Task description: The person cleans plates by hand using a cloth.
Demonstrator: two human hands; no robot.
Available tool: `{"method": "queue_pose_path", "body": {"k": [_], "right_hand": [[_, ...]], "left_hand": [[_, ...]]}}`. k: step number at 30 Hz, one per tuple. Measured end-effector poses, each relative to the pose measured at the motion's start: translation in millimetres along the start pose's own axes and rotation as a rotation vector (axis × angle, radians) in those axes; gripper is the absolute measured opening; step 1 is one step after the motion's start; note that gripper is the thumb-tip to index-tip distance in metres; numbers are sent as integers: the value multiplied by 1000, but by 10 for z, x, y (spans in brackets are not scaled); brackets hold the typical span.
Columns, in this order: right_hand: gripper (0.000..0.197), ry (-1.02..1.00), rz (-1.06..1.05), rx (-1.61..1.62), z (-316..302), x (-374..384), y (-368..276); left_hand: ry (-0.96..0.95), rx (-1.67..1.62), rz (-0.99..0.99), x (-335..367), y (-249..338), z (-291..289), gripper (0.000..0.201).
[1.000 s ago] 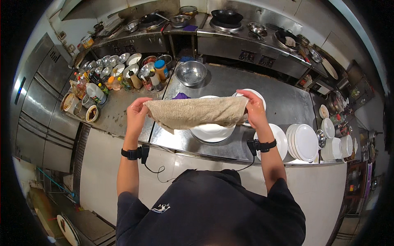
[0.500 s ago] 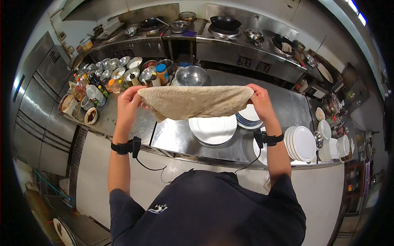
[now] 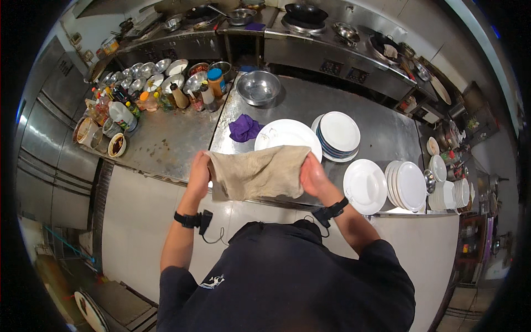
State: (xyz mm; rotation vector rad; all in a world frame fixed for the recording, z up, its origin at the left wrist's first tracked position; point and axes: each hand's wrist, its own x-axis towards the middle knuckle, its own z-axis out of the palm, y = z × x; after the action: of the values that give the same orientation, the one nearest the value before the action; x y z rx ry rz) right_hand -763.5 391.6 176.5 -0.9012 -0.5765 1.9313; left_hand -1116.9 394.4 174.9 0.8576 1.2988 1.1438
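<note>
A beige cloth (image 3: 257, 174) hangs stretched between my two hands in front of the steel table. My left hand (image 3: 199, 170) is closed on its left upper corner, and my right hand (image 3: 313, 176) grips the right upper corner. Just beyond the cloth lies a large white plate (image 3: 289, 133), its near part hidden by the cloth. A crumpled purple cloth (image 3: 244, 128) rests on the table left of that plate. To the plate's right stands a stack of white plates (image 3: 339, 133).
More white plates (image 3: 365, 187) stand near the table's right front edge. A steel bowl (image 3: 258, 88) sits toward the back. Sauce bottles (image 3: 180, 97) and several metal bowls crowd the left counter (image 3: 166, 133). Stoves with a black wok (image 3: 306, 13) line the far wall.
Both hands have come down and closer to my body with the beige cloth, and nearer each other. The purple cloth and more of the large plate now show.
</note>
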Motion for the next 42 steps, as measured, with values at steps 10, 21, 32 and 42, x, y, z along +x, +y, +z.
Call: {"method": "queue_pose_path", "body": {"k": [10,21,32,42], "right_hand": [[79,-40,-6,-425,230,-134,907],[45,391,-283,-149,-1291,-643,366],[62,163,-471,-1937,-1195,1406,-2],[53,-274,-133,-1735,-772,1518,538]], "left_hand": [[-396,-120,-191,-607,-584,929,16],[10,370,-52,164,-1366,833,36],[169,280,-42,725,-1883,1378,84],[114,230,71,724,-1885,1485,94]]}}
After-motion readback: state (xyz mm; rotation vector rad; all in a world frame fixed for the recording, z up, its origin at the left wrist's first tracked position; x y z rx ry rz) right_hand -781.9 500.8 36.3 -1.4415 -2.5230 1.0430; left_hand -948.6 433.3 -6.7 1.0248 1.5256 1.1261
